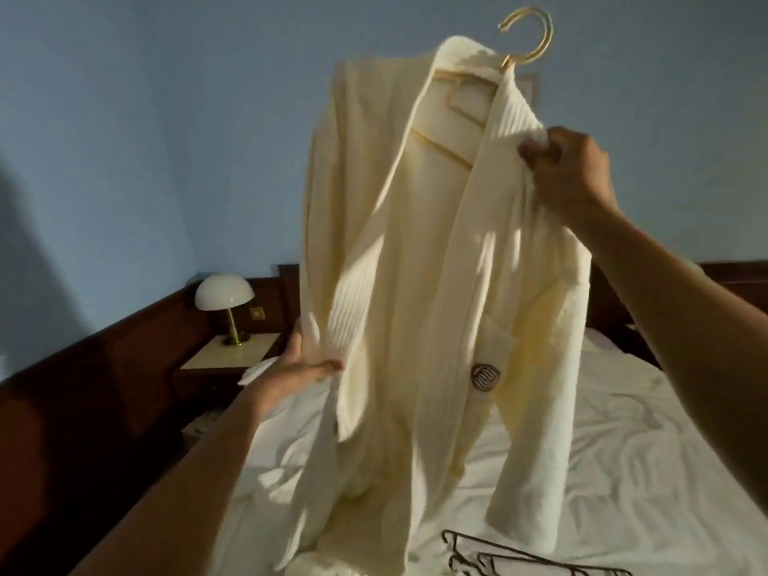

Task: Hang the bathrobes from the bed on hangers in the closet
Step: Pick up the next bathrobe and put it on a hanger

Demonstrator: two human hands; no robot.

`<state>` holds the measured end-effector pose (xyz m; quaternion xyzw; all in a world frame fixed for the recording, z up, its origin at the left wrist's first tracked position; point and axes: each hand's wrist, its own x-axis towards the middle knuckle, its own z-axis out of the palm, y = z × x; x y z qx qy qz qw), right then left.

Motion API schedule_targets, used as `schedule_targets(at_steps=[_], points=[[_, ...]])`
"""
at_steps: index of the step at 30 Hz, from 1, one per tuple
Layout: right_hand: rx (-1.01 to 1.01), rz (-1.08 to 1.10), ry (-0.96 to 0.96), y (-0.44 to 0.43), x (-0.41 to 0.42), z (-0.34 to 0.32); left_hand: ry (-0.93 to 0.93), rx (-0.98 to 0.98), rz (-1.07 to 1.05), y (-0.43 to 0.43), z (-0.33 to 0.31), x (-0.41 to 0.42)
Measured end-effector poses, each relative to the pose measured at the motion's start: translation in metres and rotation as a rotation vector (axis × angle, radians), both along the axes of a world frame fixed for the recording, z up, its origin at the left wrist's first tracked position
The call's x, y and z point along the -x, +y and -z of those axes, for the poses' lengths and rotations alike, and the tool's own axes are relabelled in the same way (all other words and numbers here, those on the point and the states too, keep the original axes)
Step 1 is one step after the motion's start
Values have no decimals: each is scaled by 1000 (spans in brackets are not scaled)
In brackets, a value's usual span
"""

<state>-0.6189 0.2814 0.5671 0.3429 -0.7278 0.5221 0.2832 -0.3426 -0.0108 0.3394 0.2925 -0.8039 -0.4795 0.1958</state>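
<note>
1. Head view: you hold a cream bathrobe (415,251) up in front of you, above the bed (644,451). Its lower hem reaches down to the white sheets.
2. The bathrobe is on a pale gold hanger (536,39). The hook sticks out above the collar, and the bar shows inside the open front.
3. Your right hand (569,176) is raised, with the fingers curled tight round the ribbed collar on that side, just below the shoulder.
4. Your left hand (299,359) is lower and loose. The fingers are straight and the palm rests against the robe's other front edge, gripping nothing. It is blurred, so finer detail is unclear.
5. A dark round emblem (485,377) sits on the robe's chest pocket.
6. Several dark wire hangers (519,559) lie on the bed at the bottom edge of the view, near the hem.
7. At left, a lamp (224,293) with a white dome shade stands on the bedside surface (208,361), against the blue wall (145,118).
</note>
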Motion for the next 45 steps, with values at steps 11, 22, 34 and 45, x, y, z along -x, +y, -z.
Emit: schedule_targets(at_steps=[11,22,34,45], points=[[-45,39,-103,13,-2,1,83,34,158,203,44,161],[-272,55,-472,53,71,177,237,345,-391,141,29,52],[-397,-643,-410,-100,-145,211,250,1262,-728,156,-122,-172],[-370,-1128,-257,-129,-443,184,-76,1550,-979,248,-177,-450]])
